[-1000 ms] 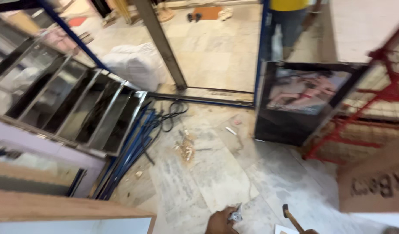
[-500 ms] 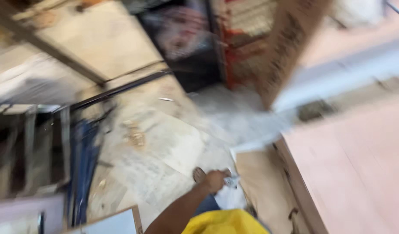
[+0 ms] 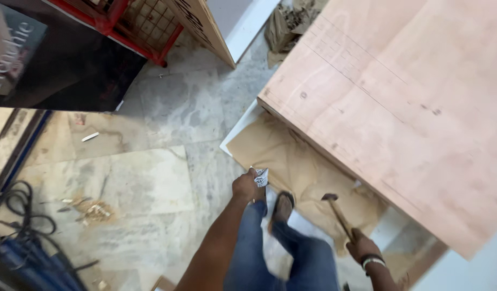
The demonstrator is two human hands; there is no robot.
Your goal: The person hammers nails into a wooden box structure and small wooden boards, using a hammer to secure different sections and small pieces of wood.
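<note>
The right hand point(image 3: 362, 247), low and right of centre in the frame, is closed around the handle of a hammer point(image 3: 337, 213); its long axis slants up and left, head uppermost. The left hand point(image 3: 247, 186), at centre, is fisted on a small white packet point(image 3: 262, 177). A big plywood sheet point(image 3: 399, 97) fills the upper right, nearer the right hand, with brown paper point(image 3: 291, 161) between it and both hands. 1 foot point(image 3: 282, 206) steps between them.

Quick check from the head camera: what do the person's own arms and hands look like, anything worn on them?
Both forearms are bare, with no sleeves in view and no gloves on either hand. The left hand shows no ring or band that can be made out. The right hand has a wristband just behind it, dark with a pale green strip. No other markings show.
</note>
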